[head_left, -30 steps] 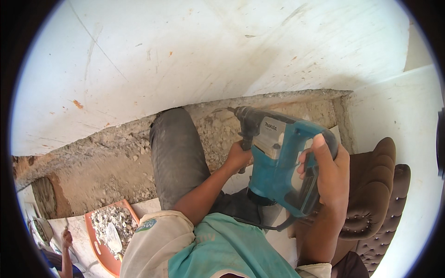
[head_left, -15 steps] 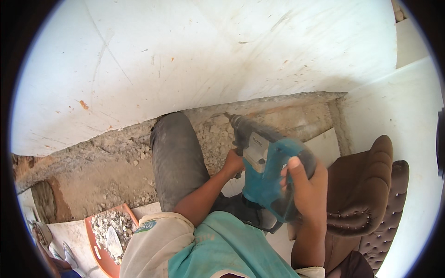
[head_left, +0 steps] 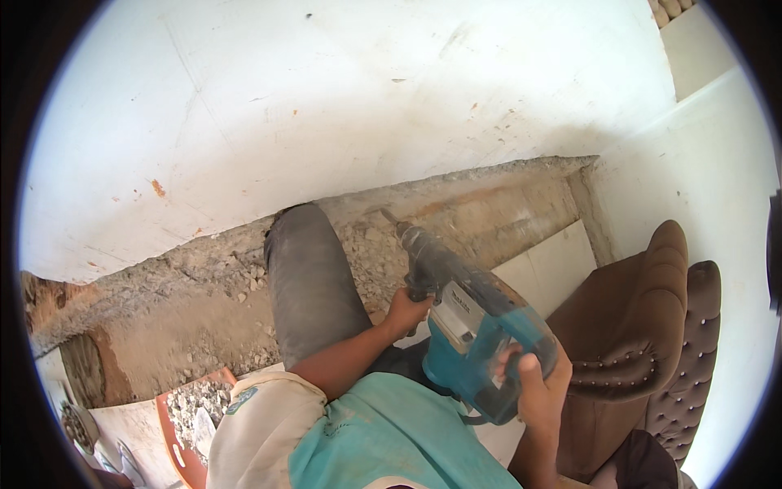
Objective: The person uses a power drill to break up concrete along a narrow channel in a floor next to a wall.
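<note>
A teal and black rotary hammer drill (head_left: pixel 460 306) slants across the middle of the view, held by both hands. My left hand (head_left: pixel 407 314) is closed round its front side handle. At the back end, my right hand (head_left: pixel 538 383) wraps the rear grip, thumb on top; some of its fingers are hidden behind the handle. The chisel bit (head_left: pixel 389 217) points away toward the foot of the white wall (head_left: pixel 366 98), over broken mortar. Whether its tip touches the rubble I cannot tell.
My grey-trousered knee (head_left: pixel 314 269) rests in the strip of broken floor (head_left: pixel 187 314). At lower left lies an orange tub (head_left: pixel 177 440) with rubble. A brown tufted sofa (head_left: pixel 627 326) stands close on the right, beside a pale floor tile (head_left: pixel 554 261).
The drill's rear end and my right hand have dropped lower. The bit shows more of its length and sits slightly further left. The whole view has shifted a little.
</note>
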Demonstrator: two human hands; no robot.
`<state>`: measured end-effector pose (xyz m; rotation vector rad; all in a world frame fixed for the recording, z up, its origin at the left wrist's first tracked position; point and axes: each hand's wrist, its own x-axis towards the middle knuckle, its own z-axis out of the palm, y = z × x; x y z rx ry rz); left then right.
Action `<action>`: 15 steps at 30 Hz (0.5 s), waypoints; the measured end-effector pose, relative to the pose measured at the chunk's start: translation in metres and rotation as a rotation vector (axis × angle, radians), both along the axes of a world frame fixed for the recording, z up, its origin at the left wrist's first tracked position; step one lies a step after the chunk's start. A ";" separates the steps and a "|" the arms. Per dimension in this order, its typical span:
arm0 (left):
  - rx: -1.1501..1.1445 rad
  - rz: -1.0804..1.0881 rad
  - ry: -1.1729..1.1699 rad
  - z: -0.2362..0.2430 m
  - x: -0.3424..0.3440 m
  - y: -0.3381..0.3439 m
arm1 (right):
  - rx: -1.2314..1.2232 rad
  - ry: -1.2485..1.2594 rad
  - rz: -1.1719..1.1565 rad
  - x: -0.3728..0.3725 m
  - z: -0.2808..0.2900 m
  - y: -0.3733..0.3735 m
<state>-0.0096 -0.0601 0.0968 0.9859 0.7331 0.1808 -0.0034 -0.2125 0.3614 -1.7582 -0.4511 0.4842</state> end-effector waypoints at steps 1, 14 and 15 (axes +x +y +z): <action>-0.013 -0.056 0.019 0.011 -0.007 0.001 | 0.024 -0.009 0.030 0.000 0.000 -0.010; 0.142 0.244 -0.164 -0.025 -0.040 -0.025 | 0.061 0.019 0.155 -0.003 -0.023 -0.060; 0.119 0.214 -0.152 -0.025 -0.042 -0.022 | 0.058 0.023 0.154 -0.004 -0.027 -0.060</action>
